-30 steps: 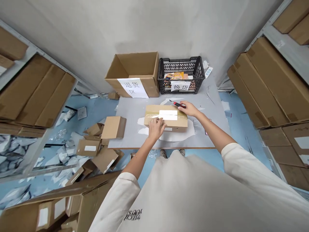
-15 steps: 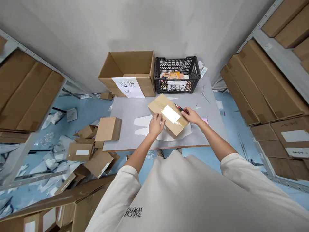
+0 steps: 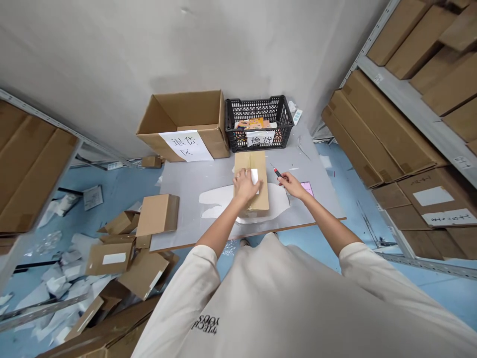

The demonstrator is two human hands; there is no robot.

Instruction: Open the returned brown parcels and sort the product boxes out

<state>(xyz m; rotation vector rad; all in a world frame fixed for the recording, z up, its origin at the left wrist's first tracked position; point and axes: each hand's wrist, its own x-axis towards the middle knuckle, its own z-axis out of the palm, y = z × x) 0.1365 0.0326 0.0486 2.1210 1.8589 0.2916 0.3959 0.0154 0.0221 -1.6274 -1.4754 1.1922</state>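
On the table, the taped carton lies under the left hand, fingers spread across its top. At its 3 o'clock, the right hand grips a cutter. Probably stiff, fairly light; best held by 2 long sides.

I'm in a warehouse, at the returns station. Signs say it: 退货区 (returns area) on the big box, 换货 (exchange) on the crate. Racks of cartons flank my table; loose boxes and white packaging litter the blue floor.
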